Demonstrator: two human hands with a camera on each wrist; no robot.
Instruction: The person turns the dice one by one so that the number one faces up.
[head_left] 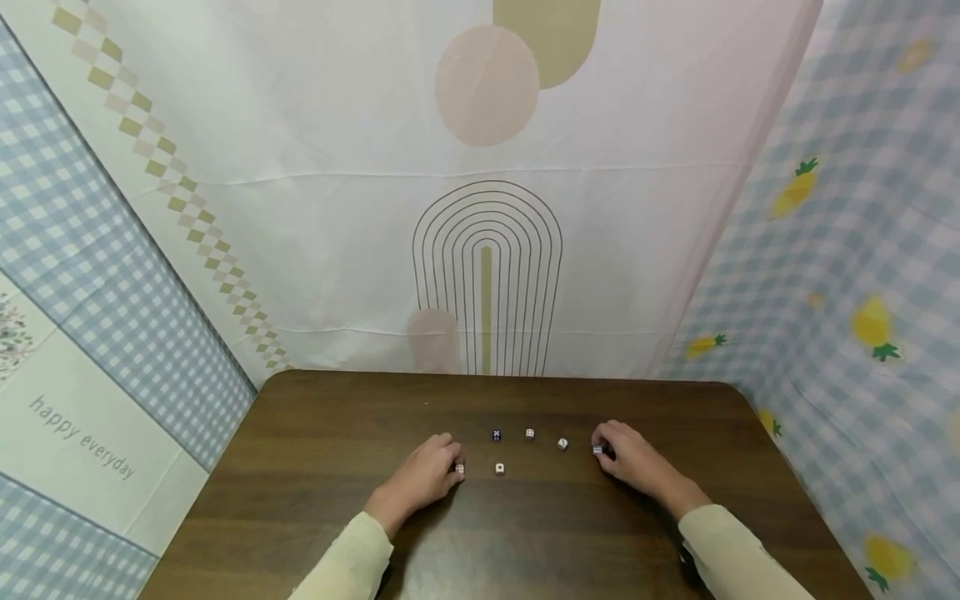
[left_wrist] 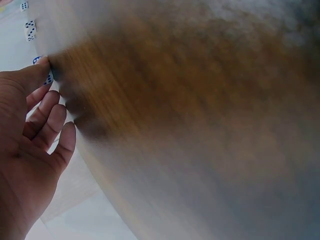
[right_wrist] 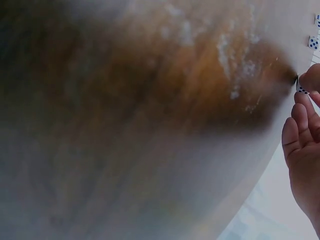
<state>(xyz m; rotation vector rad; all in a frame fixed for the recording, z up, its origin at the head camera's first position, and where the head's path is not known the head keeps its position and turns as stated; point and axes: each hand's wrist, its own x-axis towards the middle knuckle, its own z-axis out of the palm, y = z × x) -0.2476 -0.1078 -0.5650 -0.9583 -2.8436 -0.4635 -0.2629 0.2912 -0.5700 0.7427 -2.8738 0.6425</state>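
Your left hand (head_left: 429,471) pinches a die (head_left: 461,469) at roughly 9 o'clock of the loose dice (head_left: 530,434), right hand (head_left: 633,458) another die (head_left: 597,450) at 3; I'd go light so neither twists.

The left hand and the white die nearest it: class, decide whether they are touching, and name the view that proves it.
Touching: the left wrist view shows the left hand pinching the white die between thumb and finger.

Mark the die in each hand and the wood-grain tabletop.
Left-hand die (left_wrist: 49,78), left wrist view: pipped face.
Right-hand die (right_wrist: 300,88), right wrist view: pipped face.
Wood-grain tabletop (head_left: 540,521), head view: bare near area.
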